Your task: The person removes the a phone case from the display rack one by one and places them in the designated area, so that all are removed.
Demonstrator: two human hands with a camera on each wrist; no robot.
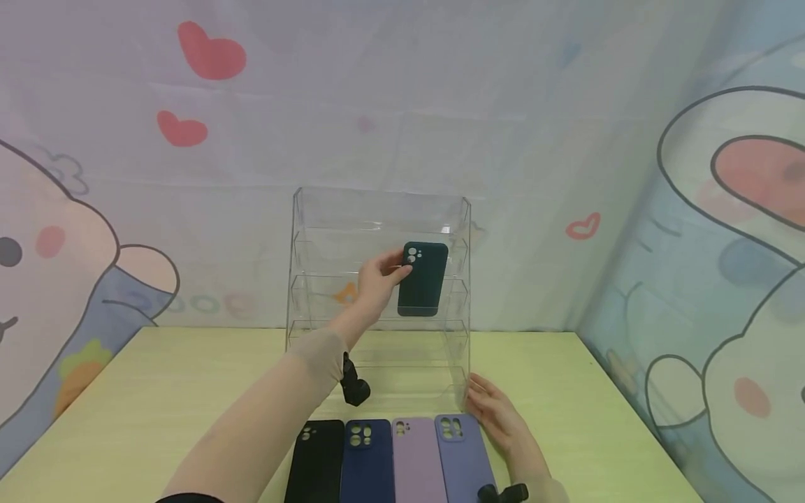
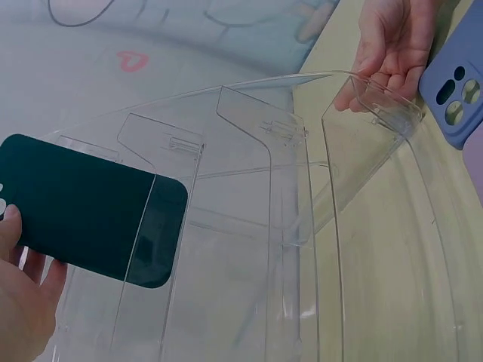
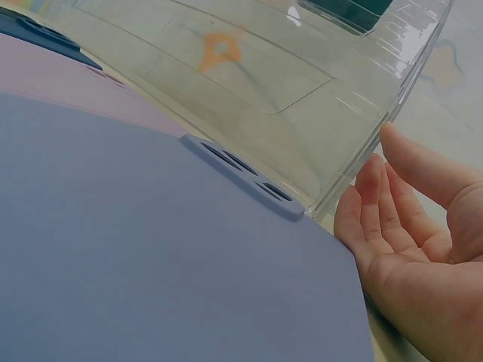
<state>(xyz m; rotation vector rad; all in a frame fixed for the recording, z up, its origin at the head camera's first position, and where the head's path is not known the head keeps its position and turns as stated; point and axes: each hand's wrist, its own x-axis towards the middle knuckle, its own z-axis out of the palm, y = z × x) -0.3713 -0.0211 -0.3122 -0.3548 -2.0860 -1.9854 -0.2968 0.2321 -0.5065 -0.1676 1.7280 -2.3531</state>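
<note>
One dark case (image 1: 423,279) in left grip (image 1: 376,283)

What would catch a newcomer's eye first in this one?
The dark green phone case, which the left hand holds up against the clear tiered rack at the table's back. Next, the four cases lying in a row at the near edge, with the right hand open against the rack's lower right corner.
</note>
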